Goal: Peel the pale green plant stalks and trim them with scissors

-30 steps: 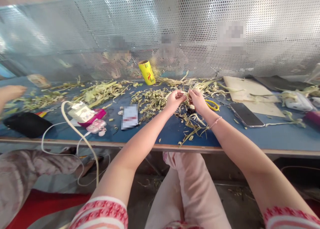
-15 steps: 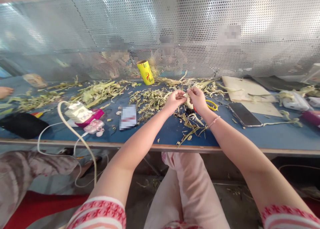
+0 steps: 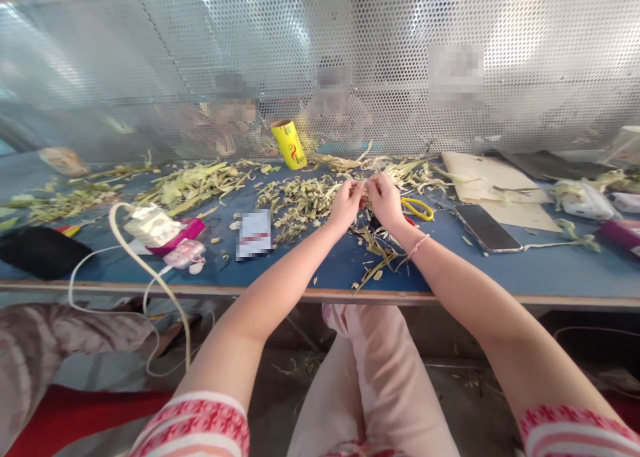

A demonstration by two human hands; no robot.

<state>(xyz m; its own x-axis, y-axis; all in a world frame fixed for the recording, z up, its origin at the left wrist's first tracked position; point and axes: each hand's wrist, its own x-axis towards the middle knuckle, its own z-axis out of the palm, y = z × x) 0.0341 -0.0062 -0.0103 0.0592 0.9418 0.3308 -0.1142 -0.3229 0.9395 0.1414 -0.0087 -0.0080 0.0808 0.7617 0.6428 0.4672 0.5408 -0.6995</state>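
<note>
My left hand [image 3: 346, 204] and my right hand [image 3: 384, 198] meet above the middle of the blue table [image 3: 550, 277], fingertips pinched together on a thin pale leaf strip [image 3: 365, 189] between them. The strip is mostly hidden by my fingers. Directly below my hands lie loose dried strips [image 3: 383, 247]. A heap of cut greenish pieces [image 3: 300, 204] sits just left of my left hand. Yellow-handled scissors [image 3: 419, 208] lie just right of my right hand.
A yellow roll [image 3: 289, 144] stands at the back by the perforated metal screen [image 3: 350, 57]. A phone [image 3: 484, 227] and cardboard [image 3: 495, 184] lie to the right. A white cable [image 3: 145, 270], pink gadgets [image 3: 185, 244] and a black pouch [image 3: 40, 250] lie left. Another person's leg [image 3: 60, 337] shows at lower left.
My hands have drawn closer together and slightly back from the table edge, still pinching the strip. A person's hand at the far left edge has left the view.
</note>
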